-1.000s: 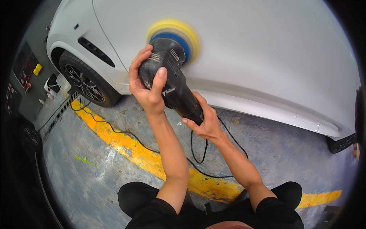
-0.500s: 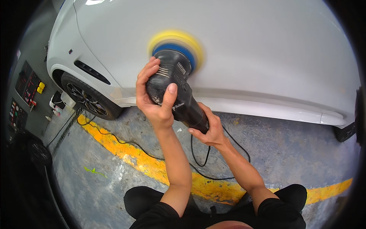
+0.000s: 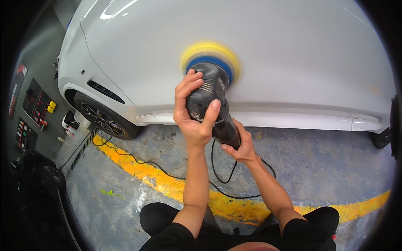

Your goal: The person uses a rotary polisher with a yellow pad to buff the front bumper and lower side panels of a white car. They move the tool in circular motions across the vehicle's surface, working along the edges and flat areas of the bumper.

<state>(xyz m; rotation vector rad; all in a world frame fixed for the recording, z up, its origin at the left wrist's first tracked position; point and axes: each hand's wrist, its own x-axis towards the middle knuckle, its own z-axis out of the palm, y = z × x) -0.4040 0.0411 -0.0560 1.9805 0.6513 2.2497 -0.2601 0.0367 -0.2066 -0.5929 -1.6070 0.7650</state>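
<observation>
1. Firmly, with the left hand (image 3: 193, 125) cupped around the head of the black polisher (image 3: 209, 96), fingers along one side and thumb over the top; best to press down evenly here.
2. With the right hand (image 3: 244, 146), hold the rear end of the polisher's body, grip closed around the barrel; probably best for steering rather than pushing.
3. Note the polisher in front of the white door panel (image 3: 293, 54), above the sill (image 3: 293, 121), yellow pad (image 3: 211, 47) and blue backing plate (image 3: 211, 60) at the upper end, blurred and so apparently spinning.
4. Aim for a flat pad face; avoid tilting, for fear of digging in one edge.
5. Travel slowly, overlapping each pass, never lingering in one spot; go lighter toward the dark vent (image 3: 105, 91) at left.
6. Watch the black cord (image 3: 226, 183), looped on the floor (image 3: 314, 154) below; leave slack, well apart from the pad.
</observation>
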